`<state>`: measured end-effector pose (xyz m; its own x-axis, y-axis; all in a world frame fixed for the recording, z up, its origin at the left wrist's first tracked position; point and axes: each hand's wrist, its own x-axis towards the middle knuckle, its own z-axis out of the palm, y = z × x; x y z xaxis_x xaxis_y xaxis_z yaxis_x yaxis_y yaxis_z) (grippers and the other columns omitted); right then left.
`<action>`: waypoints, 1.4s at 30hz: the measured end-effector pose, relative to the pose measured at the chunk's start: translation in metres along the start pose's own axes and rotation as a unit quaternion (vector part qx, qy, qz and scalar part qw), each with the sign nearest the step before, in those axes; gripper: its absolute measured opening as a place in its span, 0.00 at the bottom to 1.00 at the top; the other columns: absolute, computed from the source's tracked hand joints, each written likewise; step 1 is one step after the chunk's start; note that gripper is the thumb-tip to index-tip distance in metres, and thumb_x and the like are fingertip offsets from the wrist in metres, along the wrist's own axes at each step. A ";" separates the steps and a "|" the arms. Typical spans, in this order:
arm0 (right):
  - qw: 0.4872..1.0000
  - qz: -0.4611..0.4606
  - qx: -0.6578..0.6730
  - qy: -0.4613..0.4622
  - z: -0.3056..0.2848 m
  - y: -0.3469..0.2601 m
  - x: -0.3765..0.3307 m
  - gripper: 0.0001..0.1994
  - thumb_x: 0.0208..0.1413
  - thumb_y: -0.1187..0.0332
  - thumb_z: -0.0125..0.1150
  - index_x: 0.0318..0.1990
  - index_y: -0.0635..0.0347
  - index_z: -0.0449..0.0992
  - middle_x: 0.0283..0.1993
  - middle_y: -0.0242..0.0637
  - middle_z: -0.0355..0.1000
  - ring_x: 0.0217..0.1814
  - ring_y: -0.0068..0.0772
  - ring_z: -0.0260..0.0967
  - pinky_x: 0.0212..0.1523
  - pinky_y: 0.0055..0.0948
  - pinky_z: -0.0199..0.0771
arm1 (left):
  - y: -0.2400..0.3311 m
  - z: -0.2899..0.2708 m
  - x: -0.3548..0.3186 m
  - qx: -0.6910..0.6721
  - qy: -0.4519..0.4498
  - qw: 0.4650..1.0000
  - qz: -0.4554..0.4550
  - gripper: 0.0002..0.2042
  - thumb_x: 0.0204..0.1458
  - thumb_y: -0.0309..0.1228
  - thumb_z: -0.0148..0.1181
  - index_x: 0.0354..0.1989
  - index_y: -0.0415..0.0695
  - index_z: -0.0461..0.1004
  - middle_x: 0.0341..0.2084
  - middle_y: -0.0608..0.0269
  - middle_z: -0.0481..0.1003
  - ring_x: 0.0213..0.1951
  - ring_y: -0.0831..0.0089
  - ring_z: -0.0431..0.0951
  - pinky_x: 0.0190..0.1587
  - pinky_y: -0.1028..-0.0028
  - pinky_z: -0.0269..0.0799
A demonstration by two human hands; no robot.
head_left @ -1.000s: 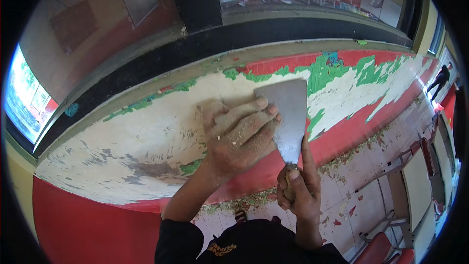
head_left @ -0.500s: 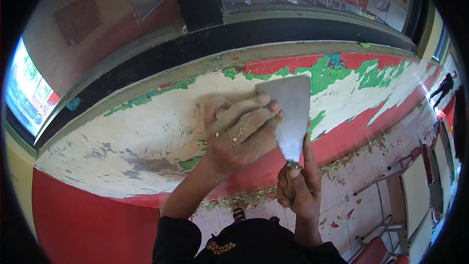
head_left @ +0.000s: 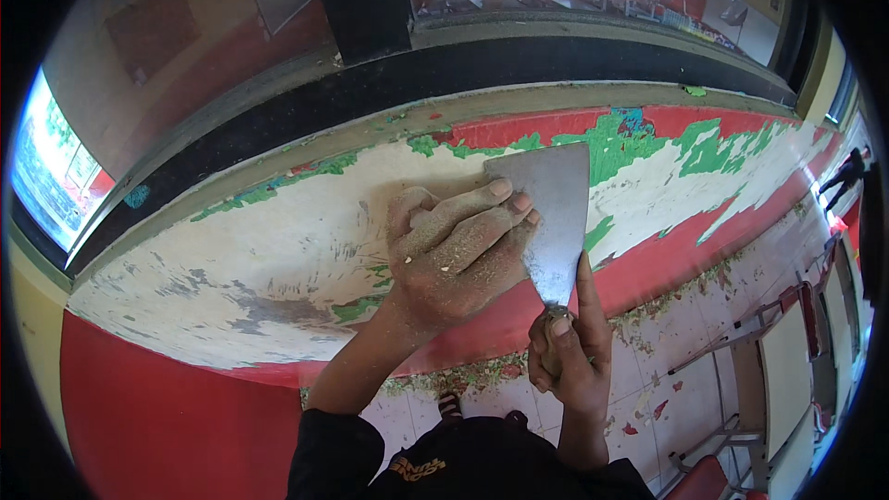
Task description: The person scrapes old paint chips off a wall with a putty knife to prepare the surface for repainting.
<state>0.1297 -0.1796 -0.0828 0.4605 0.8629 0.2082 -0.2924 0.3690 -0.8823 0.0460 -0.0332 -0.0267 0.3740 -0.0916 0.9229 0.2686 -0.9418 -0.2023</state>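
A paint scraper (head_left: 556,213) with a broad metal blade is held up in front of the wall, its wide edge uppermost. My right hand (head_left: 572,361) is closed round its short handle, the index finger stretched along the blade's right side. My left hand (head_left: 463,245), coated with pale dust and flakes, has bent fingers with several tips against the blade's left edge; its thumb is hidden. Behind both hands is the wall (head_left: 278,250), bared to a whitish layer at the left and middle. Green paint (head_left: 607,153) and red paint remain in ragged patches under the sill.
Dark window frames (head_left: 482,65) and glass run above the wall. Paint chips (head_left: 463,377) litter the tiled floor (head_left: 639,444) along its foot. Desks and chairs (head_left: 787,380) stand at the right. Farther off at the right edge is a person (head_left: 845,176) in dark clothes.
The scraper and both hands keep almost the same place against the wall. My view has shifted slightly, and the person far right has changed posture a little.
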 end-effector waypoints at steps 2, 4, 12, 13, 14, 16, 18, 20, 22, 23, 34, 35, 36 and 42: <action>0.999 -0.024 -0.010 -0.029 -0.006 0.006 -0.006 0.30 0.60 0.72 0.42 0.66 0.57 0.36 0.21 0.29 0.58 0.14 0.12 0.49 0.12 0.14 0.53 | 0.003 0.005 -0.010 -0.003 0.000 1.000 0.000 0.08 0.33 0.29 0.64 0.26 0.52 0.77 0.31 0.77 0.75 0.39 0.80 0.75 0.32 0.73 0.58; 0.999 -0.033 -0.023 -0.013 -0.002 0.007 0.005 0.30 0.59 0.71 0.42 0.66 0.57 0.36 0.20 0.30 0.57 0.12 0.12 0.47 0.10 0.14 0.53 | 0.003 0.008 -0.007 -0.004 0.001 1.000 0.002 0.08 0.33 0.29 0.64 0.26 0.52 0.77 0.31 0.77 0.75 0.38 0.80 0.75 0.32 0.73 0.58; 0.999 -0.003 -0.039 -0.026 -0.011 0.001 0.000 0.30 0.60 0.73 0.41 0.66 0.57 0.36 0.19 0.27 0.56 0.14 0.12 0.50 0.15 0.15 0.55 | 0.004 0.013 -0.008 0.008 0.019 1.000 -0.004 0.08 0.32 0.29 0.64 0.26 0.51 0.77 0.32 0.76 0.76 0.38 0.80 0.76 0.34 0.74 0.58; 0.999 -0.006 -0.034 -0.014 -0.005 -0.003 0.006 0.29 0.60 0.73 0.41 0.66 0.58 0.37 0.19 0.26 0.56 0.14 0.12 0.50 0.14 0.15 0.55 | 0.004 0.012 -0.006 0.008 0.019 1.000 -0.005 0.08 0.32 0.29 0.64 0.26 0.51 0.77 0.32 0.76 0.76 0.38 0.80 0.76 0.34 0.74 0.58; 0.999 -0.010 -0.030 -0.001 -0.003 -0.005 0.009 0.29 0.60 0.73 0.41 0.66 0.58 0.37 0.18 0.26 0.56 0.14 0.12 0.50 0.14 0.15 0.54 | 0.002 0.009 0.000 0.017 0.019 1.000 0.005 0.09 0.32 0.30 0.64 0.26 0.51 0.77 0.32 0.76 0.75 0.38 0.80 0.75 0.34 0.74 0.58; 0.998 -0.032 -0.051 -0.013 -0.008 -0.002 0.003 0.30 0.59 0.73 0.41 0.66 0.59 0.36 0.18 0.27 0.56 0.12 0.11 0.47 0.11 0.14 0.53 | 0.003 0.009 0.001 0.025 0.021 0.999 0.017 0.09 0.32 0.30 0.64 0.27 0.51 0.77 0.31 0.76 0.75 0.38 0.80 0.75 0.34 0.74 0.58; 0.996 -0.056 -0.070 -0.028 -0.010 0.000 0.002 0.31 0.59 0.72 0.41 0.66 0.59 0.35 0.17 0.29 0.55 0.10 0.11 0.44 0.08 0.14 0.52 | 0.009 0.011 -0.006 0.008 0.018 1.000 0.000 0.09 0.32 0.30 0.63 0.27 0.51 0.77 0.31 0.77 0.75 0.38 0.80 0.75 0.35 0.74 0.58; 0.996 -0.044 -0.071 -0.031 -0.008 0.002 0.005 0.31 0.59 0.72 0.41 0.66 0.59 0.35 0.18 0.29 0.56 0.10 0.11 0.44 0.08 0.14 0.52 | 0.002 0.009 0.001 0.019 0.020 1.000 0.003 0.09 0.33 0.30 0.63 0.27 0.52 0.77 0.32 0.77 0.75 0.38 0.80 0.75 0.35 0.73 0.59; 0.996 -0.042 -0.081 -0.011 -0.005 -0.002 0.011 0.31 0.59 0.72 0.41 0.66 0.58 0.35 0.18 0.28 0.56 0.10 0.11 0.44 0.08 0.14 0.52 | 0.001 0.009 0.004 0.028 0.021 0.999 0.004 0.08 0.33 0.30 0.63 0.27 0.52 0.77 0.32 0.77 0.75 0.39 0.80 0.75 0.35 0.73 0.59; 0.995 -0.043 -0.082 -0.020 -0.008 -0.005 0.010 0.31 0.59 0.72 0.41 0.66 0.58 0.35 0.18 0.28 0.56 0.10 0.11 0.44 0.08 0.14 0.52 | 0.003 0.011 0.004 0.027 0.026 0.999 0.005 0.09 0.33 0.30 0.63 0.27 0.52 0.77 0.32 0.77 0.75 0.39 0.80 0.75 0.35 0.73 0.59; 0.996 -0.032 -0.064 -0.062 -0.019 -0.011 0.004 0.29 0.59 0.72 0.43 0.66 0.59 0.39 0.20 0.25 0.58 0.16 0.11 0.50 0.15 0.15 0.56 | 0.008 0.013 -0.004 0.031 0.037 0.999 0.002 0.11 0.30 0.31 0.64 0.27 0.51 0.78 0.32 0.76 0.75 0.39 0.79 0.75 0.34 0.73 0.58; 0.995 -0.034 -0.065 -0.063 -0.018 -0.008 0.007 0.29 0.59 0.72 0.43 0.66 0.59 0.39 0.20 0.25 0.58 0.16 0.11 0.50 0.15 0.15 0.56 | 0.004 0.013 -0.003 0.031 0.039 0.999 0.003 0.11 0.30 0.31 0.64 0.27 0.51 0.78 0.32 0.76 0.75 0.39 0.79 0.75 0.34 0.73 0.58; 0.994 -0.048 -0.088 -0.052 -0.012 -0.006 0.014 0.30 0.59 0.72 0.43 0.66 0.59 0.39 0.20 0.25 0.58 0.16 0.11 0.50 0.15 0.14 0.55 | -0.001 0.012 0.001 0.038 0.048 0.998 0.003 0.10 0.30 0.31 0.64 0.27 0.51 0.78 0.32 0.77 0.75 0.39 0.79 0.75 0.34 0.73 0.58; 0.988 -0.068 -0.119 -0.064 -0.017 -0.014 0.007 0.30 0.60 0.72 0.43 0.66 0.62 0.38 0.19 0.24 0.58 0.15 0.11 0.51 0.15 0.14 0.53 | 0.008 0.012 -0.003 0.042 0.053 0.997 -0.026 0.10 0.30 0.31 0.63 0.26 0.51 0.78 0.31 0.76 0.76 0.38 0.79 0.75 0.36 0.72 0.58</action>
<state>0.1515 -0.1850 -0.0761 0.3676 0.8533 0.3697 -0.0225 0.4056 -0.9138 0.0571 -0.0367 -0.0352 0.2626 -0.0822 0.9614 0.3597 -0.9162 -0.1766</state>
